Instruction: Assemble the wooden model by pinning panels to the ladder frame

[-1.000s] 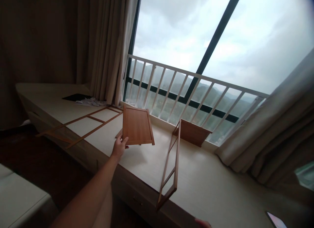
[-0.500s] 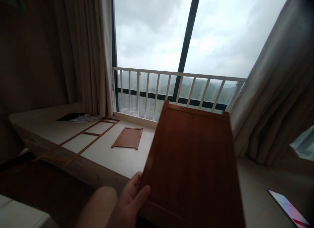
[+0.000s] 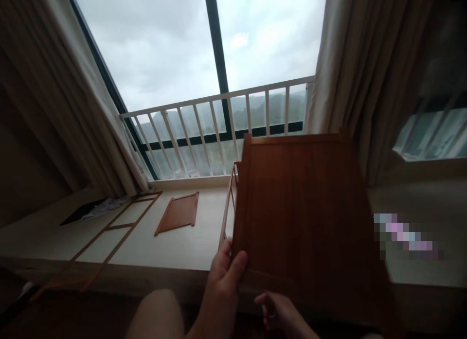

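Observation:
My left hand (image 3: 224,276) grips the lower left edge of a large brown wooden panel (image 3: 306,217), thumb on its face, holding it upright and tilted in front of me. My right hand (image 3: 280,312) sits just below the panel's bottom edge with fingers curled; whether it touches the panel is unclear. A slatted wooden side frame (image 3: 228,203) stands on edge right behind the panel's left side. A smaller wooden panel (image 3: 178,218) lies flat on the pale window platform (image 3: 189,246).
A long ladder-like wooden frame (image 3: 109,232) lies flat on the platform's left. A dark mat and white cloth (image 3: 91,210) sit by the left curtain. White railing (image 3: 219,130) and window behind. Curtains hang both sides. A blurred flat object (image 3: 404,234) lies right.
The view swung right. My left hand kept the big panel, now beside the upright frame. My right hand came into view beneath the panel.

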Available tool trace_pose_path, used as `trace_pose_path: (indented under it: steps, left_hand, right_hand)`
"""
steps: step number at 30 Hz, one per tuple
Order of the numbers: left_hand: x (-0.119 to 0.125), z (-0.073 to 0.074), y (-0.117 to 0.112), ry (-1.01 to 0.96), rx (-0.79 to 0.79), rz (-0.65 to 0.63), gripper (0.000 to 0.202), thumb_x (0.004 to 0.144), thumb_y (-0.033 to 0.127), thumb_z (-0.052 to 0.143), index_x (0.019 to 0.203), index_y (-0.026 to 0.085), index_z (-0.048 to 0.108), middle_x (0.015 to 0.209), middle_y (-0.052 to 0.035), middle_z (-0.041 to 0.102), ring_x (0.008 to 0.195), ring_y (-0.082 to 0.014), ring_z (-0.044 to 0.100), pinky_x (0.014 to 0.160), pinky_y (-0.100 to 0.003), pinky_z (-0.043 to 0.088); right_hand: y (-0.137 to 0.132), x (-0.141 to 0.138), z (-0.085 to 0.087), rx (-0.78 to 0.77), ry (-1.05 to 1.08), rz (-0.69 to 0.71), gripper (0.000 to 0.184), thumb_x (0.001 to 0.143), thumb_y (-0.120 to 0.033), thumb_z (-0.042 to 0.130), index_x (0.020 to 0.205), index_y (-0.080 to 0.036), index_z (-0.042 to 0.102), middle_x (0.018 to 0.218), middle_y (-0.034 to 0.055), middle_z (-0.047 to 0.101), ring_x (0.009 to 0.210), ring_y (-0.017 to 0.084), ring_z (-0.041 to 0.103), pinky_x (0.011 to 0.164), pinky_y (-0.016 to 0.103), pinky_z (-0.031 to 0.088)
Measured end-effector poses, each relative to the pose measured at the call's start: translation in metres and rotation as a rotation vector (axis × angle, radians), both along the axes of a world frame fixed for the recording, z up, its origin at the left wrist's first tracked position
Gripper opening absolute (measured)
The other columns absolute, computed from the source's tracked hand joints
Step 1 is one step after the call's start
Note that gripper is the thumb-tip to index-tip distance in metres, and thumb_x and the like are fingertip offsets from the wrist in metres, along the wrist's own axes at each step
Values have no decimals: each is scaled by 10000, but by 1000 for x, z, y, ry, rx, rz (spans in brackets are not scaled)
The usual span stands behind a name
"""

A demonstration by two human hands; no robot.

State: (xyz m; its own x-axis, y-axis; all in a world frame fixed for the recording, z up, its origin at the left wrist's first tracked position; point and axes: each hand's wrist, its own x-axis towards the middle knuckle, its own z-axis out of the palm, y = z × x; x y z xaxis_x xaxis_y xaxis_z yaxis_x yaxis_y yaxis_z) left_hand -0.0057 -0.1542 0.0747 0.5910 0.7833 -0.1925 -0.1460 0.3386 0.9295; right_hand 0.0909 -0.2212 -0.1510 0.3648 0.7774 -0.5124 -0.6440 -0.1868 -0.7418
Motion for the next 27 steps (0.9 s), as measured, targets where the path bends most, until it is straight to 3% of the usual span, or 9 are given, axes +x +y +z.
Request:
trace_pose_path:
  steps: [3, 8, 12, 17, 21, 27]
  left_hand:
    - [6, 11, 42, 22, 231, 125, 539, 731, 456, 641, 1208, 244, 510, 1268, -28, 607, 1086, -143, 613, 880, -199, 507]
    - [5, -6, 82, 113, 375, 191, 515, 762, 475, 598, 1191, 206, 507, 1215, -44, 630, 1066, -120, 613, 891, -188, 490]
    - [-2, -18, 87, 170, 415, 204, 497, 766, 495, 580, 1153, 191, 513, 1186, -51, 636, 1015, -118, 618, 878, -199, 486]
    - [-9, -21, 88, 204, 458, 224, 484, 768, 482, 579, 1145, 184, 523, 1174, -49, 630, 1015, -112, 599, 912, -199, 470]
    - [-12, -24, 93, 225, 489, 229, 462, 768, 469, 585, 1132, 192, 522, 1176, -35, 626, 1043, -106, 581, 879, -169, 453]
    - [-15, -24, 97, 235, 503, 183, 452, 771, 473, 576, 1125, 198, 519, 1176, -25, 623, 1021, -101, 578, 861, -165, 445]
  right_hand:
    - [24, -5, -16, -97, 120, 156, 622, 725, -643, 609, 999, -88, 552, 765, 65, 600, 562, 105, 568, 483, 198, 428]
    - [48, -26, -22, -37, 282, 210, 730, 719, -750, 518, 1045, -97, 501, 899, 109, 622, 672, 151, 625, 566, 247, 491]
    - [75, -36, -10, 2, 390, 183, 597, 754, -680, 543, 938, -114, 493, 784, 76, 611, 596, 147, 611, 588, 271, 494]
    - [97, -53, -12, 2, 424, 132, 466, 788, -591, 570, 846, -142, 459, 556, -31, 466, 396, 63, 429, 484, 215, 402]
    - [100, -62, -24, 58, 372, 96, 523, 736, -629, 610, 779, -150, 406, 514, -65, 386, 366, 25, 326, 441, 186, 339]
    - [92, -61, -31, 140, 348, -37, 640, 593, -655, 717, 868, -146, 443, 502, -104, 266, 393, -7, 249, 415, 148, 259]
